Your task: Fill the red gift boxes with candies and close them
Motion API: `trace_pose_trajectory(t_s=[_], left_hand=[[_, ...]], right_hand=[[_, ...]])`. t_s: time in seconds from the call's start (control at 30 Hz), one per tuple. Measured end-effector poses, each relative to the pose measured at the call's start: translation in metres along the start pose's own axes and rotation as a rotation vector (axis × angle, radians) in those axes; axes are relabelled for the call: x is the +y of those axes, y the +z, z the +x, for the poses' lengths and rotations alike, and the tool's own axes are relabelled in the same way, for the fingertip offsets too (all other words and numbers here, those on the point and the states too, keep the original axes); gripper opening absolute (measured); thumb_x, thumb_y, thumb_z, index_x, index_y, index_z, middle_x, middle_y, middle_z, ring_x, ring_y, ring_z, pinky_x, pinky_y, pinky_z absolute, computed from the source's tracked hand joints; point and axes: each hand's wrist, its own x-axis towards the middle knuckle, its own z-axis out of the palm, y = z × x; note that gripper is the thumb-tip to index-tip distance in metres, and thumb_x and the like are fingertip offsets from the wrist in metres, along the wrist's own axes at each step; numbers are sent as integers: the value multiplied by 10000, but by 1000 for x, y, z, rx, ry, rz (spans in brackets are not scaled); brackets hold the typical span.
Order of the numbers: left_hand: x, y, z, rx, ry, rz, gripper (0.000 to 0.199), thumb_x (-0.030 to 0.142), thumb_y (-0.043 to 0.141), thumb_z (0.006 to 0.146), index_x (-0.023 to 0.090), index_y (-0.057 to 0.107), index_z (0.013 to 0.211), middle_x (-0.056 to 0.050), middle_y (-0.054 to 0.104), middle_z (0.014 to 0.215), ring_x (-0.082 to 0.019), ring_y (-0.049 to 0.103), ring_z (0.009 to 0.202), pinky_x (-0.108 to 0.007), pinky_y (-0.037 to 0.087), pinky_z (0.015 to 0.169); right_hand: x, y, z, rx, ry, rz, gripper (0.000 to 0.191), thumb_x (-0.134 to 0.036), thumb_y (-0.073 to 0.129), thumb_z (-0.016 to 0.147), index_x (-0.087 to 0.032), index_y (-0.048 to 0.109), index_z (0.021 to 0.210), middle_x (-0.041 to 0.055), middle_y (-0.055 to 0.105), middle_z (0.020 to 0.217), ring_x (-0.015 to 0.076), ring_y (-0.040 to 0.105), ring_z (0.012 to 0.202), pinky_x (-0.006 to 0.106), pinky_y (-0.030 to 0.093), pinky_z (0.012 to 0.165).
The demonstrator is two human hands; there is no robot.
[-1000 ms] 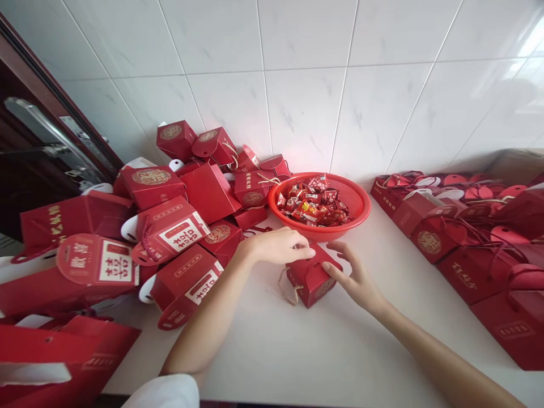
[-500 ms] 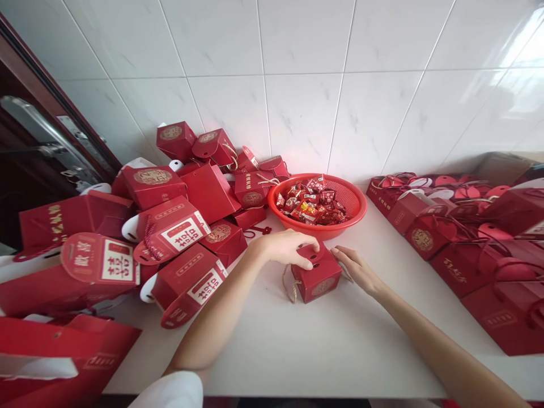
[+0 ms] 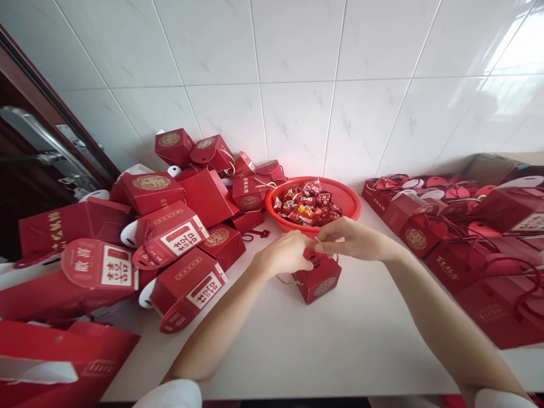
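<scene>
A small red gift box (image 3: 321, 281) with a round gold print stands upright on the white table. My left hand (image 3: 289, 253) is closed over its top flap from the left, thumb near the flap's holes. Over the box's top right side, my right hand (image 3: 355, 241) pinches the beige rope handle, its fingertips close to my left hand's. Part of the rope shows below my right fingers; the top of the flap is hidden by the hands. Just behind stands a red plastic basket (image 3: 356, 211) holding several red-wrapped candies (image 3: 305, 214).
Red gift boxes (image 3: 170, 226) lie heaped on the left, some tipped over. More red boxes with dark red cords (image 3: 442, 249) stand in rows on the right. A tiled wall (image 3: 297, 124) closes off the back; a door handle (image 3: 46, 150) is at far left.
My right hand has risen from the box's right side to above its top, bringing the rope up beside my left hand. My left hand stays on the flap. The view has shifted slightly.
</scene>
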Motion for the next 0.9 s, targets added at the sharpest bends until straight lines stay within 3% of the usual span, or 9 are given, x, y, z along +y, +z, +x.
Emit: trace_pose_trajectory(t_s=[0.07, 0.2, 0.37, 0.57, 0.73, 0.9], left_hand=[[3, -6, -7, 88, 13, -136, 376, 191, 691, 707, 238, 732, 1078, -44, 726, 1009, -251, 668, 898, -322, 512, 750], [0, -25, -21, 250, 49, -633, 503, 281, 687, 802, 202, 621, 1294, -87, 695, 1200, -176, 683, 779, -343, 555, 767], [3, -28, -25, 280, 197, -924, 509, 318, 694, 855, 180, 582, 1333, -86, 708, 1139, -224, 680, 1041, -394, 535, 955], [18, -13, -18, 359, 257, -900, 477, 269, 685, 859, 202, 578, 1320, -113, 566, 1424, -273, 598, 1242, -403, 552, 992], [26, -3, -20, 491, 332, -755, 454, 238, 665, 853, 246, 592, 1301, -82, 537, 1441, -290, 489, 1371, -419, 546, 1041], [27, 2, -20, 590, 421, -515, 475, 212, 648, 845, 272, 591, 1313, -77, 436, 1522, -305, 408, 1437, -433, 522, 1079]], right_hand=[[-4, -6, 2, -4, 3, -57, 286, -432, 721, 821, -178, 698, 691, 3, 644, 623, 128, 570, 561, 242, 409, 496], [-8, -16, -2, 103, -2, -13, 296, -449, 695, 849, -178, 722, 731, 15, 666, 652, 151, 621, 619, 262, 476, 556], [-11, -15, -5, 164, 3, 111, 344, -515, 697, 838, -174, 715, 805, 29, 685, 736, 159, 632, 667, 275, 490, 579], [-8, -3, -2, 296, 41, 123, 319, -483, 738, 812, -182, 633, 803, 27, 691, 720, 164, 640, 661, 268, 476, 558], [-11, 13, 1, 492, -4, 101, 233, -353, 767, 787, -202, 615, 879, 34, 714, 779, 210, 699, 730, 295, 518, 584], [-22, 21, 1, 529, -59, 239, 246, -244, 709, 791, -208, 595, 1006, 40, 739, 861, 236, 737, 809, 347, 578, 682]])
